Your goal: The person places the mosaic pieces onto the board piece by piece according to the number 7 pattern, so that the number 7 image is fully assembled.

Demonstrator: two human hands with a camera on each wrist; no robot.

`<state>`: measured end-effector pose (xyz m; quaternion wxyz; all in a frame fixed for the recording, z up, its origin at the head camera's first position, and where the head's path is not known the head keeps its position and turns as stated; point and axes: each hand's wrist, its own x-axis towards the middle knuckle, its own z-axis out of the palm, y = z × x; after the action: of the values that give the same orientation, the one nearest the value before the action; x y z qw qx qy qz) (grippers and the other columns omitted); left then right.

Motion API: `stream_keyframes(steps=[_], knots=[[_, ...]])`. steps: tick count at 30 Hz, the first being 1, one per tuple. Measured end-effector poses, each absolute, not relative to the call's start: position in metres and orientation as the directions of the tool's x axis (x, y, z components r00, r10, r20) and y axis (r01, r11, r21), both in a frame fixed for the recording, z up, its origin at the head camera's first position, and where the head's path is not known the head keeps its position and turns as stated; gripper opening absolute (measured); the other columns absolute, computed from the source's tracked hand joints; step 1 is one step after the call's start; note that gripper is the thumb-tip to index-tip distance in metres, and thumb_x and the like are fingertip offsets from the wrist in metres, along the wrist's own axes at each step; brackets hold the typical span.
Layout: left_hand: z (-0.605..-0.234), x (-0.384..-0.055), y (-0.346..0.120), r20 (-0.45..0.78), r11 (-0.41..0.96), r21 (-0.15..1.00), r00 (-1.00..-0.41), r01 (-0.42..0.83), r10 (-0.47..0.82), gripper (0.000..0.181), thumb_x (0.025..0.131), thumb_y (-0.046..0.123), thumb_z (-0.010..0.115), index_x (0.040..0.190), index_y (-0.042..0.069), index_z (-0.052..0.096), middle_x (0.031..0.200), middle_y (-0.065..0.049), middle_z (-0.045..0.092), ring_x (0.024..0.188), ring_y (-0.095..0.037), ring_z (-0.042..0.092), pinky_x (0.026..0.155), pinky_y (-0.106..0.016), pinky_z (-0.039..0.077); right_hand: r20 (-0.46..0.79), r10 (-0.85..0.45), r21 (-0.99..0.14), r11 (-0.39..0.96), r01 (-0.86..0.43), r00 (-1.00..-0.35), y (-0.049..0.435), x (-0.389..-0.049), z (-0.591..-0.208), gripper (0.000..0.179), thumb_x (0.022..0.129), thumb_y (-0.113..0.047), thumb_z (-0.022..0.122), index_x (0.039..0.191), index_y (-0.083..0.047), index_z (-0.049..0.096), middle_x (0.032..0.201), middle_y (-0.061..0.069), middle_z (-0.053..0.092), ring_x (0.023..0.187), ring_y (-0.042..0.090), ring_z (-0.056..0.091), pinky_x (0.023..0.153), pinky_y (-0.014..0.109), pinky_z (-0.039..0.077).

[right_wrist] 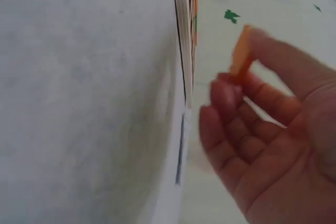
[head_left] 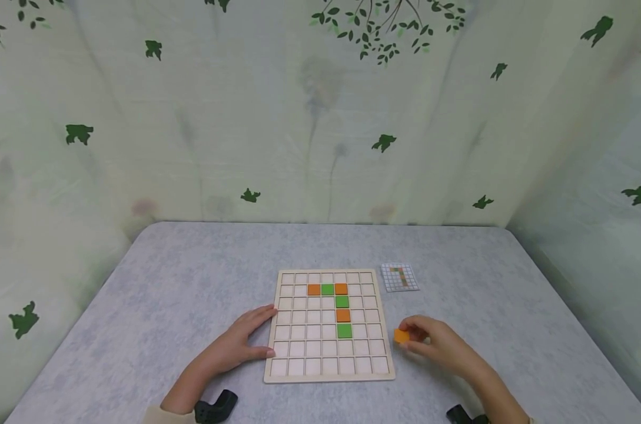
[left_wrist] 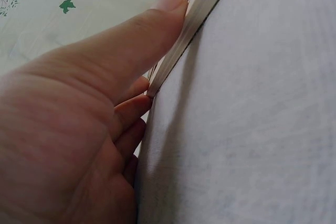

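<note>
A light wooden grid board [head_left: 305,351] lies on the table, with several orange and green square tiles in its cells. They form a short row near the top and a column running down from that row's right end. My left hand [head_left: 244,337] rests against the board's left edge, thumb and fingertips spread along the rim. In the left wrist view the thumb [left_wrist: 170,1] touches the rim. Just off the board's right side, my right hand [head_left: 431,341] pinches an orange square tile [head_left: 401,335] between thumb and fingers. The right wrist view shows this tile [right_wrist: 242,53] held up edge-on.
A small printed card [head_left: 399,277] lies beyond the board's upper right corner, showing a grid with a similar coloured pattern. The grey table [head_left: 193,265] ends at a hanging cloth [head_left: 278,118] with leaf prints. Black wrist devices [head_left: 216,406] show at both wrists.
</note>
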<state>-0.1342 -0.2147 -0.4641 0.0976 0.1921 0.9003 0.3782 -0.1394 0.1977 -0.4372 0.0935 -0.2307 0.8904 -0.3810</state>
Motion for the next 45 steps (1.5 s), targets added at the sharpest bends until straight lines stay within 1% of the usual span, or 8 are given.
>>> stream_keyframes(steps=[7,13,16,23,32,38,41,45], knots=[[-0.464,-0.135,-0.214,-0.032,0.632,0.727,-0.907,0.267,0.420,0.083,0.072,0.046,0.069,0.138,0.009,0.036,0.143,-0.012,0.028,0.130,-0.036,0.020,0.099,-0.057,0.018,0.154,-0.517,-0.750,0.493,-0.440,-0.842,0.163,-0.143,-0.430,0.027,0.083,-0.031,0.064,0.103,-0.013,0.062,0.095,-0.007,0.058,0.079,0.008,0.053,0.071,0.027,0.048],[-0.464,-0.134,-0.213,-0.042,0.636,0.728,-0.909,0.257,0.415,0.083,0.072,0.047,0.070,0.138,0.009,0.037,0.143,-0.012,0.029,0.130,-0.036,0.020,0.099,-0.057,0.019,0.264,-0.548,-0.735,0.418,-0.533,-0.794,0.136,-0.146,-0.442,0.024,0.083,-0.026,0.065,0.101,-0.010,0.063,0.093,-0.004,0.059,0.077,0.010,0.053,0.067,0.026,0.049],[-0.464,-0.134,-0.213,-0.042,0.637,0.727,-0.909,0.256,0.414,0.083,0.071,0.047,0.070,0.138,0.008,0.037,0.143,-0.012,0.029,0.130,-0.036,0.020,0.100,-0.056,0.019,0.247,-0.540,-0.745,0.425,-0.514,-0.805,0.128,-0.147,-0.450,0.023,0.082,-0.025,0.066,0.101,-0.011,0.064,0.093,-0.005,0.058,0.077,0.010,0.052,0.066,0.023,0.048],[-0.465,-0.134,-0.214,-0.038,0.639,0.723,-0.909,0.262,0.416,0.083,0.071,0.048,0.069,0.138,0.009,0.037,0.143,-0.012,0.029,0.130,-0.035,0.020,0.100,-0.056,0.019,0.158,-0.524,-0.752,0.486,-0.446,-0.837,0.116,-0.144,-0.462,0.022,0.082,-0.027,0.066,0.101,-0.016,0.063,0.094,-0.010,0.056,0.084,0.007,0.053,0.075,0.023,0.047],[-0.466,-0.133,-0.215,-0.041,0.638,0.727,-0.911,0.254,0.409,0.085,0.071,0.049,0.069,0.138,0.010,0.036,0.143,-0.011,0.028,0.130,-0.036,0.020,0.100,-0.056,0.018,0.220,-0.587,-0.682,0.478,-0.553,-0.779,0.111,-0.140,-0.466,0.020,0.078,-0.027,0.070,0.095,-0.017,0.065,0.094,-0.012,0.055,0.089,0.007,0.050,0.078,0.025,0.044],[-0.466,-0.134,-0.215,-0.046,0.631,0.736,-0.913,0.244,0.406,0.085,0.070,0.049,0.069,0.139,0.010,0.036,0.144,-0.011,0.027,0.131,-0.036,0.019,0.100,-0.057,0.017,0.239,-0.600,-0.637,0.496,-0.590,-0.763,0.109,-0.139,-0.463,0.020,0.077,-0.029,0.071,0.093,-0.018,0.067,0.094,-0.013,0.055,0.092,0.008,0.050,0.081,0.030,0.041],[-0.465,-0.134,-0.215,-0.052,0.633,0.736,-0.911,0.242,0.408,0.085,0.070,0.048,0.069,0.139,0.011,0.036,0.144,-0.011,0.027,0.131,-0.036,0.018,0.100,-0.057,0.017,0.210,-0.606,-0.635,0.513,-0.578,-0.768,0.109,-0.138,-0.460,0.022,0.078,-0.030,0.070,0.097,-0.018,0.066,0.096,-0.012,0.056,0.093,0.007,0.050,0.082,0.029,0.042],[-0.462,-0.134,-0.214,-0.070,0.650,0.721,-0.909,0.239,0.411,0.084,0.071,0.048,0.069,0.139,0.010,0.035,0.144,-0.011,0.027,0.131,-0.034,0.019,0.100,-0.056,0.017,0.115,-0.594,-0.689,0.530,-0.494,-0.797,0.111,-0.136,-0.450,0.026,0.084,-0.027,0.064,0.107,-0.015,0.063,0.103,-0.009,0.056,0.095,0.009,0.051,0.083,0.029,0.044]])
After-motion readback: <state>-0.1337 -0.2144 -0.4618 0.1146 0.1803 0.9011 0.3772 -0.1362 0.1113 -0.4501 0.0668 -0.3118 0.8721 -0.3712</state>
